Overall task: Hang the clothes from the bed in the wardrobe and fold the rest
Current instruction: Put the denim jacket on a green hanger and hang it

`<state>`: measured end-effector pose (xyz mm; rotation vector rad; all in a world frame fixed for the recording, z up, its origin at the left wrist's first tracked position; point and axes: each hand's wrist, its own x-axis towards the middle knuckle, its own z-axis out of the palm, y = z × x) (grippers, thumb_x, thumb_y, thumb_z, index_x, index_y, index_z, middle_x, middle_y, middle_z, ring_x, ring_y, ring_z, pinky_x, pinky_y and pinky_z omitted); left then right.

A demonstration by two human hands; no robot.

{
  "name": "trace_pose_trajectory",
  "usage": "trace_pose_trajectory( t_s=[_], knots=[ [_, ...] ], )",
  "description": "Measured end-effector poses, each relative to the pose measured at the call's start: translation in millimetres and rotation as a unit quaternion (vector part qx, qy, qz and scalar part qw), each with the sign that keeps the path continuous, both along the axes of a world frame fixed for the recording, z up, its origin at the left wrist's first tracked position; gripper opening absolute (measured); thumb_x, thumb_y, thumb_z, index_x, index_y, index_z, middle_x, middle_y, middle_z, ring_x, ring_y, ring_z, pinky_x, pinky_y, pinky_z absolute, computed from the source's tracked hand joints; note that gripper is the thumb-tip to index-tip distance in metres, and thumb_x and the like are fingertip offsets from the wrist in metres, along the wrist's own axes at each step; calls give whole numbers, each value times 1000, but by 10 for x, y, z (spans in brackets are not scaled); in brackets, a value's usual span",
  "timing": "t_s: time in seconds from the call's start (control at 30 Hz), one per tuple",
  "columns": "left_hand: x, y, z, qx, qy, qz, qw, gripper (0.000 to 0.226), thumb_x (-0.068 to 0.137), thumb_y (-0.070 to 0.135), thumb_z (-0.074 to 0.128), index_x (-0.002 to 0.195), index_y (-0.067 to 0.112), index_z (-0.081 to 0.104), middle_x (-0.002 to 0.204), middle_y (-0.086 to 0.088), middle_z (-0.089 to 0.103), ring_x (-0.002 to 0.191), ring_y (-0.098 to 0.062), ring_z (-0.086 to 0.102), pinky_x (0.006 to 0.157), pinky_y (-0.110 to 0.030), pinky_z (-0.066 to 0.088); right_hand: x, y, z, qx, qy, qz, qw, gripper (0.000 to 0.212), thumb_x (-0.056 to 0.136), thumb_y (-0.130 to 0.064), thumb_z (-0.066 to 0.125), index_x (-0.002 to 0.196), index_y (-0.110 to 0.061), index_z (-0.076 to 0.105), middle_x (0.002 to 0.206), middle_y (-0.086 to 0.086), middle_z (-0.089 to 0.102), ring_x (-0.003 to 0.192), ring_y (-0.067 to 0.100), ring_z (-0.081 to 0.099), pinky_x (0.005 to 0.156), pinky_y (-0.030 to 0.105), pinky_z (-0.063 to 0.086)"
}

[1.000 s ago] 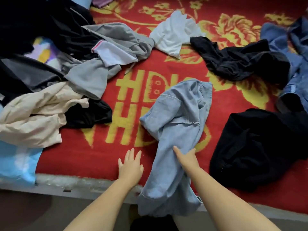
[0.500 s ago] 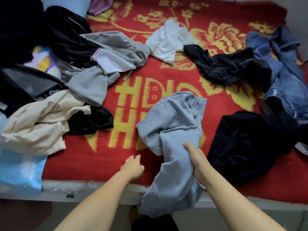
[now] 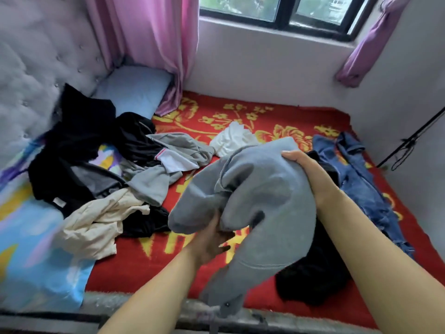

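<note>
A light blue-grey denim garment (image 3: 260, 194) hangs in the air over the red bed cover (image 3: 134, 268), held by both hands. My right hand (image 3: 304, 169) grips its top, high and to the right. My left hand (image 3: 212, 239) is closed on a fold from underneath. The garment's lower end dangles past the bed's near edge. Around it on the bed lie a cream garment (image 3: 96, 220), a grey one (image 3: 159, 174), black ones (image 3: 79, 145), a white one (image 3: 231, 138), dark blue jeans (image 3: 358, 179) and a black heap (image 3: 313, 273).
A padded headboard (image 3: 33, 68) stands at the left with a pale blue pillow (image 3: 132, 90) beside it. Pink curtains (image 3: 154, 44) and a window (image 3: 277, 10) are behind the bed. A colourful blue sheet (image 3: 31, 256) covers the near left. A black cable (image 3: 409, 145) hangs at the right wall.
My right hand lifted the denim garment off the bed and up to the right. My left hand left the cover and took hold of it from below. The camera tilted up.
</note>
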<state>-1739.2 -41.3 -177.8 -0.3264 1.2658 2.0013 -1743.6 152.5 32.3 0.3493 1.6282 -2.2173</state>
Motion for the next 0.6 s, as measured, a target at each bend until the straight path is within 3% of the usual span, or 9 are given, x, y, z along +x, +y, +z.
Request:
trace_pose_trajectory(
  t_s=[0.1, 0.13, 0.2, 0.23, 0.3, 0.43, 0.5, 0.6],
  knots=[
    [-69, -43, 579, 139, -4, 159, 978, 70, 87, 67, 34, 132, 17, 54, 118, -5, 67, 107, -21, 58, 90, -35, 40, 101, 72, 173, -19, 15, 18, 1000, 60, 38, -34, 87, 91, -10, 77, 90, 12, 72, 76, 23, 69, 68, 29, 58],
    [-91, -97, 781, 168, 8, 185, 968, 69, 89, 64, 34, 130, 13, 57, 124, -10, 63, 114, -25, 58, 96, -36, 41, 124, 107, 189, -12, 15, 16, 1000, 58, 42, -35, 86, 93, -10, 77, 89, 12, 72, 75, 22, 70, 66, 28, 58],
    [-52, -231, 1195, 189, 49, 193, 962, 69, 92, 63, 33, 117, 8, 68, 129, -16, 59, 119, -29, 57, 105, -40, 40, 205, 176, 221, 14, 15, 3, 1000, 36, 68, -33, 70, 95, -9, 72, 80, 9, 73, 68, 18, 70, 60, 24, 57],
    [-1, -318, 1419, 180, 76, 179, 964, 68, 94, 60, 33, 109, 7, 72, 125, -17, 62, 114, -28, 60, 102, -40, 44, 246, 206, 234, 20, 15, -10, 1000, 27, 82, -30, 58, 95, -9, 68, 75, 7, 73, 63, 16, 69, 56, 21, 56],
    [34, -467, 1692, 140, 129, 156, 969, 53, 98, 43, 37, 94, 8, 77, 107, -15, 70, 97, -24, 69, 84, -32, 56, 273, 293, 175, 2, 18, -41, 999, 27, 93, -27, 45, 94, -9, 66, 72, 6, 73, 61, 15, 69, 52, 20, 55],
    [171, -669, 2121, 68, 189, 202, 959, 35, 99, 17, 40, 96, 11, 75, 88, -10, 73, 78, -20, 71, 70, -27, 57, 308, 406, 82, -62, 25, -64, 996, 27, 96, -25, 43, 104, -9, 64, 80, 7, 74, 69, 17, 71, 56, 24, 57],
    [230, -679, 2277, 48, 203, 253, 945, 28, 98, 14, 42, 114, 6, 64, 95, -15, 71, 83, -24, 70, 76, -32, 58, 327, 446, 38, -42, 10, -47, 998, 27, 96, -24, 45, 110, -9, 61, 81, 8, 74, 69, 17, 71, 58, 26, 58],
    [354, -668, 2412, 30, 208, 294, 932, 40, 97, 20, 46, 134, 3, 50, 126, -24, 58, 112, -33, 60, 94, -40, 51, 314, 496, -76, 34, 19, -14, 999, 29, 94, -22, 51, 119, -10, 58, 92, 12, 72, 76, 22, 71, 65, 32, 57]
  ],
)
